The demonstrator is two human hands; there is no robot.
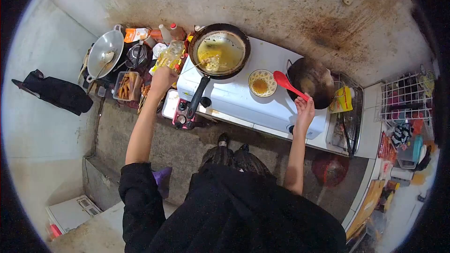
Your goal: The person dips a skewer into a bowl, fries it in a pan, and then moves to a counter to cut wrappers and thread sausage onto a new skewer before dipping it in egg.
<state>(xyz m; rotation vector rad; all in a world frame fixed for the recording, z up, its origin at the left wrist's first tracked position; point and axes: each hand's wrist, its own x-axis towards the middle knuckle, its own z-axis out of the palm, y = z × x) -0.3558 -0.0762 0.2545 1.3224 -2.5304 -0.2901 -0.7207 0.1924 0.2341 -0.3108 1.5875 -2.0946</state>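
Note:
My left hand (162, 79) is closed around a thin stick (191, 68) that reaches over the rim of a black frying pan (243, 61). At the stick's far end, a pale lump of food (211, 63) sits in the yellowish oil. A red spoon (284, 82) is gripped by its handle in my right hand (305, 111), its head pointing left toward a patterned bowl (255, 74) with brown liquid or seasoning in it. Behind the spoon stands a dark wok (323, 90). The pan's long handle (198, 95) points toward me.
The pan, bowl and dark wok stand on a white surface (265, 58). Left of it are a silver wok (114, 42) with a ladle, a plastic container (135, 93) of brown food, and several bottles. A yellow packet (343, 100) and a wire rack (405, 98) are to the right.

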